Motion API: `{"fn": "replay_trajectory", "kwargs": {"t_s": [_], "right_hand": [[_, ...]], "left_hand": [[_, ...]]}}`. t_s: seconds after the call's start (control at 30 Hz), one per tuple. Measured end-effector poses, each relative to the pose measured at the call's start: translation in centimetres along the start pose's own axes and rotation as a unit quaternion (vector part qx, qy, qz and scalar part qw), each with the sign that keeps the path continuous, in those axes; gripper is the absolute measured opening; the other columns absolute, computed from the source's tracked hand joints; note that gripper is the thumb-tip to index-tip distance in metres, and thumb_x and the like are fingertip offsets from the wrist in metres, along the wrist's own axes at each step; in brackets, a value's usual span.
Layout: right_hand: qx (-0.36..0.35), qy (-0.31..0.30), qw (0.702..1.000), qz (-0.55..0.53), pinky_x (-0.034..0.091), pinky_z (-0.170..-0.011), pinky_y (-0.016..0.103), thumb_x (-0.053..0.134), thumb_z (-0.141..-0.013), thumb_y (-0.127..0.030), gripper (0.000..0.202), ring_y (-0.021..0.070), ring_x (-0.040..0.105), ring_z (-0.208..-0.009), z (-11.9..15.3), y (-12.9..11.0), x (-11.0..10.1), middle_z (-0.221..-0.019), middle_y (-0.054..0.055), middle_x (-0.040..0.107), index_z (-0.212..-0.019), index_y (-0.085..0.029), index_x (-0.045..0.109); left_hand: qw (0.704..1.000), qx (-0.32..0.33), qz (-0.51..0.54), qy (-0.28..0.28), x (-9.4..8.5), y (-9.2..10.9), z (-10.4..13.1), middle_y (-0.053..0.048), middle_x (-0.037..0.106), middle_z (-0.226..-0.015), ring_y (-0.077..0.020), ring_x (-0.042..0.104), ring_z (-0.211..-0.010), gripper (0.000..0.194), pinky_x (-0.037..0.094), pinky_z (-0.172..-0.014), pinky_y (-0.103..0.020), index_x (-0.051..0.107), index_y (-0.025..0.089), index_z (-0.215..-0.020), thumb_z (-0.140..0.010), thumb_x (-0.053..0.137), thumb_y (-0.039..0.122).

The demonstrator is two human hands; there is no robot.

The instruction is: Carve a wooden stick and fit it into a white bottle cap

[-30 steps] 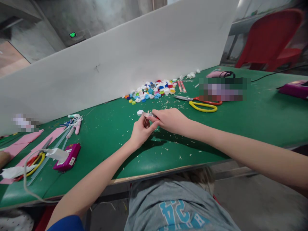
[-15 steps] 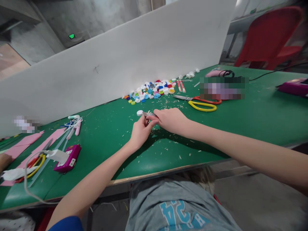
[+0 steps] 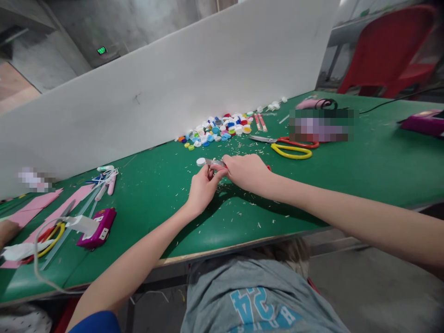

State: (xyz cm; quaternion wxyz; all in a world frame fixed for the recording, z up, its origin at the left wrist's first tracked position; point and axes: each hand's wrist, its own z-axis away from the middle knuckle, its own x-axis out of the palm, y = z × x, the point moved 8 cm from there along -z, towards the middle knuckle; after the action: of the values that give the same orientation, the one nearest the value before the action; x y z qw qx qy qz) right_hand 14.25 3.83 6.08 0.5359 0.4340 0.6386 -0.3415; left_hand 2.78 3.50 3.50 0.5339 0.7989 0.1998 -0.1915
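At centre, right hand [image 3: 247, 171] and left hand [image 3: 201, 190] together: right clamped on one knife [image 3: 217, 163]; left's grip hidden, cannot tell. One white cap [image 3: 201, 162] at their ten o'clock, contact with knife unclear.

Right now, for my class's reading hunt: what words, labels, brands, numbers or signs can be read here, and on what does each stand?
"24": light-blue print on the grey cloth.
"H": same cloth; its neighbouring letters are unclear in the folds.
Green-lit sign: too small to read.
Red-and-white strips: any print too small.
Blade in the right hand: no readable marking.
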Motion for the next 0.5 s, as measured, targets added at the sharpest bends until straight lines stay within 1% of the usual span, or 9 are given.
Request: {"fn": "replay_trajectory", "kwargs": {"t_s": [0.2, 0.4, 0.5], "right_hand": [[0.011, 0.0, 1.0, 0.008, 0.033, -0.061, 0.031, 0.03, -0.099, -0.035, 0.038, 0.0285, 0.069, -0.086, 0.14, 0.0, -0.24, -0.096, 0.017, 0.073, -0.112, -0.012, 0.057], [0.019, 0.0, 1.0, 0.007, 0.033, -0.062, 0.031, 0.025, -0.1, -0.04, 0.044, 0.0284, 0.069, -0.086, 0.26, -0.03, -0.53, -0.096, 0.018, 0.072, -0.112, -0.012, 0.057], [0.022, -0.002, 1.0, 0.009, 0.034, -0.063, 0.032, 0.026, -0.1, -0.039, 0.043, 0.0285, 0.069, -0.086, 0.39, -0.04, -0.71, -0.097, 0.018, 0.072, -0.113, -0.012, 0.057]], "left_hand": [[1.0, -0.004, -0.009, 0.005, -0.09, 0.18, 0.05, 0.006, 0.04, -0.061, -0.0089, 0.032, -0.059, 0.037, 0.025, -0.06, -0.025, 0.051, 0.017, -0.076, -0.086, 0.057, 0.053], [1.0, -0.02, -0.015, 0.011, -0.11, 0.27, 0.16, 0.006, 0.037, -0.059, -0.0093, 0.03, -0.058, 0.038, 0.024, -0.06, -0.025, 0.052, 0.017, -0.076, -0.085, 0.057, 0.054], [1.0, -0.024, -0.016, 0.01, -0.11, 0.44, 0.2, 0.006, 0.036, -0.059, -0.0095, 0.03, -0.058, 0.037, 0.024, -0.06, -0.026, 0.053, 0.018, -0.075, -0.086, 0.057, 0.053]]}}
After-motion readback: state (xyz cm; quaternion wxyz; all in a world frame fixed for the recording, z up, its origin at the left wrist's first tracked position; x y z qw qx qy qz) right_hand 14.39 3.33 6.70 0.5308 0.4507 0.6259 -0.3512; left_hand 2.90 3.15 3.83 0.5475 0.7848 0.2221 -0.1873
